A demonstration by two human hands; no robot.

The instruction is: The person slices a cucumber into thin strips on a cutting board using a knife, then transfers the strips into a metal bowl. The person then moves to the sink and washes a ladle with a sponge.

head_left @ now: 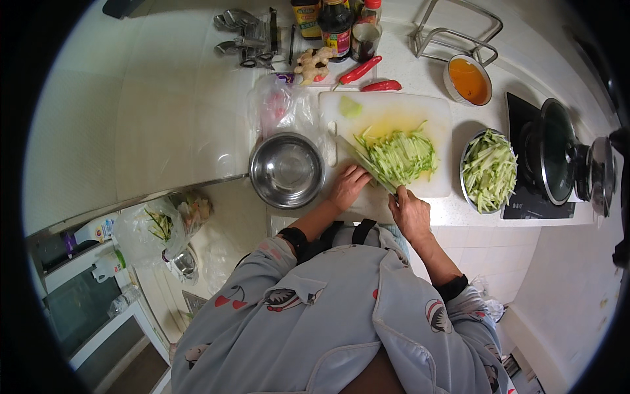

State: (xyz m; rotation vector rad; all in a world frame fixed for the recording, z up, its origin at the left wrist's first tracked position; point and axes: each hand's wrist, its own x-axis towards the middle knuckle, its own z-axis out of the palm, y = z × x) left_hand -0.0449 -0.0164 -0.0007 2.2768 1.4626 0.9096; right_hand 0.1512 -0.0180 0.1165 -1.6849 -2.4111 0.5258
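Observation:
My right hand (410,213) grips the handle of a kitchen knife (364,161), whose blade slants up and left along a pile of green vegetable shreds (406,153). The pile lies on a white cutting board (435,111). My left hand (348,187) rests at the board's lower left, its fingers close to the blade; whether they touch it I cannot tell. A pale green vegetable slice (350,107) lies at the board's upper left. To the board's left stands a steel bowl (287,170) with nothing in it. On the right, another metal bowl holds heaped green vegetable strips (488,172).
Beyond the board lie red chillies (362,71), ginger (312,64) and a plastic bag (295,108); sauce bottles (335,29) stand behind. A bowl of orange liquid (469,81) is at the upper right, near a lidded pot (558,152) on a black cooktop (529,209).

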